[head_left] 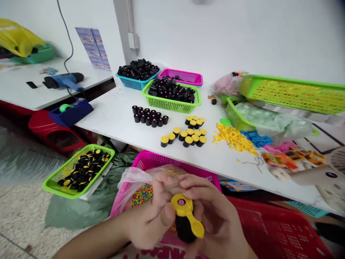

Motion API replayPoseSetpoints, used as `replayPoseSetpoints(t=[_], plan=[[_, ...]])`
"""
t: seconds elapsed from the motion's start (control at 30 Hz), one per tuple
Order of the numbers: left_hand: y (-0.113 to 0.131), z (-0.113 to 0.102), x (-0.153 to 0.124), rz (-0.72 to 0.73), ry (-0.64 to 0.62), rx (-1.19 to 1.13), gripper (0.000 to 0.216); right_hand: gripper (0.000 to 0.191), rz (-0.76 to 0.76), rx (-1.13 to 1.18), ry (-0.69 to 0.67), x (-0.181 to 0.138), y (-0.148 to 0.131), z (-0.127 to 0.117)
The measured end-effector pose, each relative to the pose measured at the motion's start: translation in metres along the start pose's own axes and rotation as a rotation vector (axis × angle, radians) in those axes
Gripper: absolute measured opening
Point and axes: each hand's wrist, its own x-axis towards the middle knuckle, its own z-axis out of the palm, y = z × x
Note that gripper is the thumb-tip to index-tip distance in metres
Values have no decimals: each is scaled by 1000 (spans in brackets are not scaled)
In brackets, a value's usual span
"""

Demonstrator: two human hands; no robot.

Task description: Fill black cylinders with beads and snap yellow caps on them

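Note:
Close to me, both hands are around a small black cylindrical container [183, 227] with a yellow flip cap [181, 202]. A pink spot shows in the middle of the cap's ring, and its round lid hangs open on a short strap toward me. My right hand [219, 214] is wrapped round the container from the right. From the left, my left hand [151, 219] has its thumb against the cap's edge, with its fingers curled behind. Below them, a pink basket [142, 160] holds a clear plastic bag of small multicoloured beads [142, 194].
On the white table [113, 118] stand rows of black containers [148, 117], yellow-capped ones [192, 136] and a pile of loose yellow caps [234, 137]. Behind is a green basket of black containers [172, 90]. Another green basket [47, 185] sits low at left; a red crate [269, 223] is at right.

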Motion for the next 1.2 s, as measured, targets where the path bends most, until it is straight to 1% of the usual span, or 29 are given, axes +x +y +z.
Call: replayPoseSetpoints(t=[0.03, 0.1, 0.17, 0.2, 0.27, 0.33, 0.37, 0.47, 0.5, 0.53, 0.57, 0.63, 0.67, 0.73, 0.8, 0.9, 1.0, 1.03, 1.07, 1.1, 1.13, 1.17, 1.2], plan=[[4, -5, 0, 23, -64, 167, 17, 59, 14, 74, -4, 0, 2, -2], [11, -14, 2, 33, -154, 441, 20, 47, 44, 219, -9, 1, 6, -4], [18, -20, 5, 47, -180, 659, 33, 37, 87, 310, -1, 1, 11, -3], [20, -22, 7, 54, -183, 755, 38, 39, 118, 334, 25, 1, 15, -1], [25, -23, 11, 33, -199, 889, 40, 50, 198, 377, 111, -2, 23, 3], [26, -23, 14, -28, -220, 961, 35, 60, 262, 450, 158, -4, 32, 6], [26, -23, 15, -40, -230, 979, 31, 60, 279, 478, 149, -5, 36, 5], [22, -25, 17, 14, -228, 1000, 27, 51, 305, 557, 77, -5, 43, 0], [20, -25, 17, 10, -228, 1018, 26, 48, 323, 602, 68, -4, 43, -3], [20, -26, 18, -26, -232, 1037, 25, 48, 358, 662, 65, -3, 42, -4], [20, -26, 19, -75, -235, 1059, 23, 49, 414, 729, 71, -2, 40, -5], [21, -27, 22, -152, -225, 1103, 16, 52, 584, 844, 76, 1, 37, -5], [22, -28, 23, -171, -227, 1123, 17, 52, 680, 882, 74, 2, 36, -4], [22, -31, 24, -159, -227, 1175, 29, 50, 839, 918, 94, 5, 36, -3], [19, -35, 24, -135, -239, 1216, 36, 48, 930, 923, 123, 8, 41, -2], [12, -43, 24, -121, -222, 1267, 36, 49, 991, 907, 145, 11, 53, 0], [9, -47, 26, -126, -243, 1326, 40, 49, 991, 847, 132, 14, 63, 2], [9, -48, 26, -146, -250, 1333, 39, 48, 976, 821, 112, 15, 65, 1], [8, -50, 26, -181, -229, 1330, 36, 50, 949, 788, 65, 18, 67, -2], [8, -52, 26, -219, -171, 1319, 33, 54, 893, 737, 13, 22, 68, -9], [7, -57, 25, -239, -77, 1301, 31, 58, 809, 645, -33, 27, 70, -20], [4, -63, 23, -234, 44, 1274, 31, 57, 697, 489, -49, 35, 73, -36], [1, -71, 22, -208, 182, 1252, 32, 55, 555, 285, -36, 43, 78, -56]])
